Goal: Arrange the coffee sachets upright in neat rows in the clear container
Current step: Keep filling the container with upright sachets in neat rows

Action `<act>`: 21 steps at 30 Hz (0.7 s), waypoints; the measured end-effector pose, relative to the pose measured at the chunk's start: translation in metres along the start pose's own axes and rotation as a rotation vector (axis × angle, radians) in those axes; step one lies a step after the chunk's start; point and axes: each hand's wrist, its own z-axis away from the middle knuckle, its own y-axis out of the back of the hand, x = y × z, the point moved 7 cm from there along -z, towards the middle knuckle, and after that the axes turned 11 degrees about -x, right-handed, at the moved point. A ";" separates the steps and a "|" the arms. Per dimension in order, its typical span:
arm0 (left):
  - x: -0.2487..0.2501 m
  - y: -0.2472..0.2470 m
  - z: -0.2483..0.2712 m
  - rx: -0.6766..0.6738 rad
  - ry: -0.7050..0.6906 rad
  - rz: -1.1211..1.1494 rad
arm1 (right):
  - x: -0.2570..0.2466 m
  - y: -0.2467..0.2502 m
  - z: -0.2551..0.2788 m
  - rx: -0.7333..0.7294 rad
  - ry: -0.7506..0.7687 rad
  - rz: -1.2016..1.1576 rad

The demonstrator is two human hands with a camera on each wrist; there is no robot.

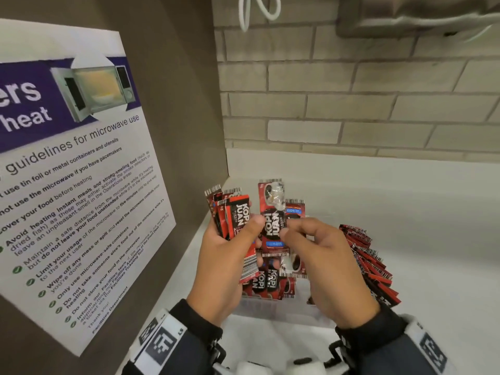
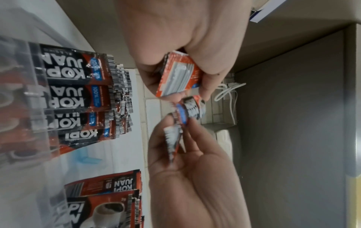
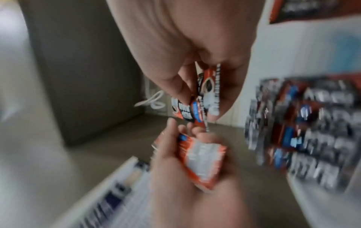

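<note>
My left hand (image 1: 251, 220) grips a fanned stack of red and black coffee sachets (image 1: 235, 226), thumb across the front; the stack (image 2: 177, 77) shows edge-on in the left wrist view. My right hand (image 1: 287, 228) pinches two or three sachets (image 1: 272, 223) between thumb and fingers, right beside the stack. Both hands hover above the clear container (image 1: 270, 309), where more sachets (image 1: 267, 280) stand. A leaning row of sachets (image 1: 370, 269) fills its right side. The right wrist view is blurred but shows the pinched sachets (image 3: 207, 95) and my left hand (image 3: 195, 138) under them.
A microwave guidelines poster (image 1: 67, 171) hangs on the brown side panel at the left. A brick-tiled wall (image 1: 351, 104) stands behind the white counter (image 1: 419, 212). A white cable loop (image 1: 259, 9) hangs at the top.
</note>
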 end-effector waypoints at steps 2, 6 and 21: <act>0.000 -0.002 0.001 -0.037 0.018 -0.005 | 0.007 -0.002 -0.001 -0.026 -0.066 -0.336; -0.005 -0.006 0.005 -0.076 0.045 -0.080 | 0.010 0.002 -0.005 0.017 -0.064 -0.302; 0.021 0.010 0.009 -0.380 0.336 -0.437 | -0.029 0.016 -0.018 -0.360 0.051 0.370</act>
